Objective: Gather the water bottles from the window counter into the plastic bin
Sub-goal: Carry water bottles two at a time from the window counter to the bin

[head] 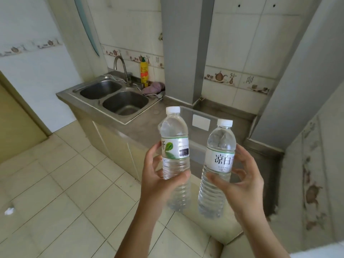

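Note:
I hold two clear water bottles with white caps upright in front of me. My left hand (158, 175) grips the left bottle (175, 144) around its lower half, below a label with a green leaf. My right hand (242, 175) grips the right bottle (219, 161), whose white label carries black characters. Behind both bottles, on the steel counter (143, 123), stands a clear plastic bin (201, 116) with a white sticker on its far wall. The bottles hide most of the bin.
A double steel sink (115, 97) with a tap lies left of the bin. A yellow bottle (144, 73) and a purple cloth (153, 88) sit behind it. Grey pillars rise at the back and right. Tiled floor spreads on the left, with a white scrap (9, 211).

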The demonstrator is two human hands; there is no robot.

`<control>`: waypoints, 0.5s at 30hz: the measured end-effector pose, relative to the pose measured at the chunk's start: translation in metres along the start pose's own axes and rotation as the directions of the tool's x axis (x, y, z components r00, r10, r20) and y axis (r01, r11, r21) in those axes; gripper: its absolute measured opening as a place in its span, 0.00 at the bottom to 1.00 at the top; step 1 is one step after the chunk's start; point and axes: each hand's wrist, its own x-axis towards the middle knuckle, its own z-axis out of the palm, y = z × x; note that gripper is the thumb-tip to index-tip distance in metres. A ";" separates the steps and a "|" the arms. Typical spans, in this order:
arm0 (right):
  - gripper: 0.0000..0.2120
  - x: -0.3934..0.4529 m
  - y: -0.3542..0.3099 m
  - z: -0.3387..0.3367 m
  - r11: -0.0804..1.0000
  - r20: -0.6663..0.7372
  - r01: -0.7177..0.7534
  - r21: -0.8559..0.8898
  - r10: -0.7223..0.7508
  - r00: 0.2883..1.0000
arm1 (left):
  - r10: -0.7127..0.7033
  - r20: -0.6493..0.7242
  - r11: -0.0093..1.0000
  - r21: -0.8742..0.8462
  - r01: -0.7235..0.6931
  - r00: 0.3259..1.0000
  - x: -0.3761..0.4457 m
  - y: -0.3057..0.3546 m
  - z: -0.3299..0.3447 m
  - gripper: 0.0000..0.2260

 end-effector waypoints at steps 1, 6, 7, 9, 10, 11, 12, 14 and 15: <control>0.42 0.014 0.005 0.002 1.000 -0.010 -0.008 0.002 0.008 1.000 | -0.010 0.011 1.000 0.012 0.010 1.000 0.017 0.000 0.008 0.40; 0.44 0.082 0.030 0.017 1.000 -0.065 -0.031 -0.005 0.030 0.997 | -0.031 0.092 0.998 0.058 0.025 0.995 0.113 -0.002 0.050 0.36; 0.44 0.095 0.036 0.021 0.999 -0.082 -0.037 0.000 0.037 0.996 | -0.037 0.104 0.997 0.069 0.029 0.994 0.132 -0.004 0.059 0.35; 0.44 0.122 0.048 0.028 0.999 -0.113 -0.039 -0.005 0.038 0.993 | -0.033 0.143 0.997 0.076 0.022 0.989 0.167 -0.009 0.075 0.35; 0.44 0.135 0.052 0.033 0.999 -0.122 -0.037 -0.013 0.035 0.992 | -0.029 0.169 0.997 0.071 0.017 0.985 0.185 -0.014 0.082 0.36; 0.44 0.147 0.057 0.038 0.999 -0.127 -0.034 -0.022 0.031 0.991 | -0.029 0.197 0.998 0.067 0.017 0.980 0.200 -0.019 0.088 0.36; 0.44 0.159 0.062 0.042 0.999 -0.133 -0.031 -0.030 0.026 0.991 | -0.033 0.227 0.997 0.072 0.017 0.973 0.215 -0.025 0.094 0.37; 0.44 0.183 0.073 0.051 0.999 -0.144 -0.029 -0.045 0.023 0.989 | -0.049 0.287 0.995 0.103 0.020 0.957 0.243 -0.036 0.105 0.37; 0.44 0.194 0.079 0.054 0.998 -0.148 -0.035 -0.054 0.026 0.989 | -0.061 0.312 0.992 0.124 0.023 0.948 0.257 -0.043 0.110 0.36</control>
